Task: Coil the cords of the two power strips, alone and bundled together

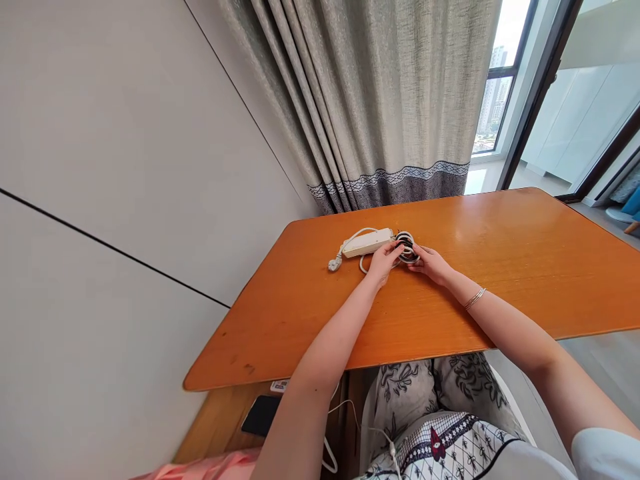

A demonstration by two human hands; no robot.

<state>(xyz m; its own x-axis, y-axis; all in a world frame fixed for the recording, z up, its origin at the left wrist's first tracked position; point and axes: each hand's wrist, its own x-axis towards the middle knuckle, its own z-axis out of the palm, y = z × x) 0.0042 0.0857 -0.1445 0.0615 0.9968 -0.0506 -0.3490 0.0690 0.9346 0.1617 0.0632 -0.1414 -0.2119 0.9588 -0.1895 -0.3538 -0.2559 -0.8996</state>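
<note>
A white power strip (367,243) lies on the orange-brown wooden table (505,267), its plug (335,265) resting to the left at the end of a white cord. Just right of the strip is a small coil of white and black cable (409,238). My left hand (384,260) pinches the coil's left side, fingers closed on it. On the other side, my right hand (431,264) has its fingers and thumb around the coil's lower right edge. The fingertips partly cover the coil, so how it is fastened cannot be seen.
Beyond the far table edge hangs a grey curtain (400,100), with a pale wall panel (125,167) to the left. Below the near edge, a dark phone (261,415) lies on a wooden surface, and a thin white cable (367,428) runs by my lap.
</note>
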